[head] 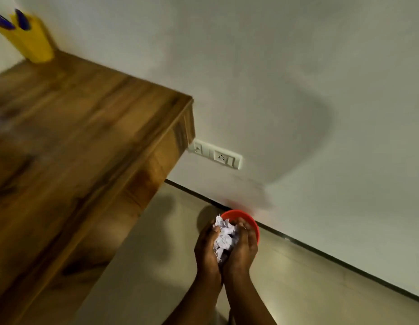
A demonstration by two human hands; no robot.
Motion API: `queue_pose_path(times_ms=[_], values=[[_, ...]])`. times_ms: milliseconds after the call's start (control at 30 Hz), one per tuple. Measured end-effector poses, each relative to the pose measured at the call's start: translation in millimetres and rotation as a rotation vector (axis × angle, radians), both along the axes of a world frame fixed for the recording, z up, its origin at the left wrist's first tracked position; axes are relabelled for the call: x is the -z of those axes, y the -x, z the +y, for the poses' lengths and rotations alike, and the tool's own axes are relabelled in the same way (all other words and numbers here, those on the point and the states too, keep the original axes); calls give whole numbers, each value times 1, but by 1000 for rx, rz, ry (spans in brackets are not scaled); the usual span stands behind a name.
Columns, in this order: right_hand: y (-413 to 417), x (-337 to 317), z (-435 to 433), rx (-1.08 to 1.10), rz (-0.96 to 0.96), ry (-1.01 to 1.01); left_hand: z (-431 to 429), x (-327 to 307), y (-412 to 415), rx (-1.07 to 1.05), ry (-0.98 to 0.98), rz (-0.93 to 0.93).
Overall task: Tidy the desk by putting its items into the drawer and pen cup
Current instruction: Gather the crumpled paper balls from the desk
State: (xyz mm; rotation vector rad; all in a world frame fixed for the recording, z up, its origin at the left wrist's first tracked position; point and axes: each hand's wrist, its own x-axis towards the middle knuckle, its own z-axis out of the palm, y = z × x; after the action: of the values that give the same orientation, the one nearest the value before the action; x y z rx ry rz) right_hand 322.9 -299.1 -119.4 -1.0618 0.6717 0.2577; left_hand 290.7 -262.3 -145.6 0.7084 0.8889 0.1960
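Crumpled white paper (223,239) is cupped between both my hands, low over the floor to the right of the desk. My left hand (207,250) presses it from the left and my right hand (242,250) from the right. Right behind the hands stands a red bin (243,218) on the floor by the wall, its mouth partly hidden by my fingers. The wooden desk (74,141) fills the left side. On its far corner stands a yellow pen cup (33,41) with blue pens (21,19) in it. No drawer is visible.
A white wall socket plate (219,156) sits on the wall just right of the desk's corner. A dark skirting line (321,254) runs along the wall base. Beige floor tiles (145,254) spread between the desk and the bin.
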Motion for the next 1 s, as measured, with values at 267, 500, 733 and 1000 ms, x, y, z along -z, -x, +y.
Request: queue_pose_path(times_ms=[267,500,733,1000], values=[[-43,170,-32,-45,262,50,-26,179,-43,-62,179,168],[-81,294,-57,-85,353,146,-30,290,-95,93,373,242],[-114,363,-75,-189,360,76,-15,379,-125,392,211,417],[-117,362,-86,-208,427,-38,-19,316,-121,340,290,441]])
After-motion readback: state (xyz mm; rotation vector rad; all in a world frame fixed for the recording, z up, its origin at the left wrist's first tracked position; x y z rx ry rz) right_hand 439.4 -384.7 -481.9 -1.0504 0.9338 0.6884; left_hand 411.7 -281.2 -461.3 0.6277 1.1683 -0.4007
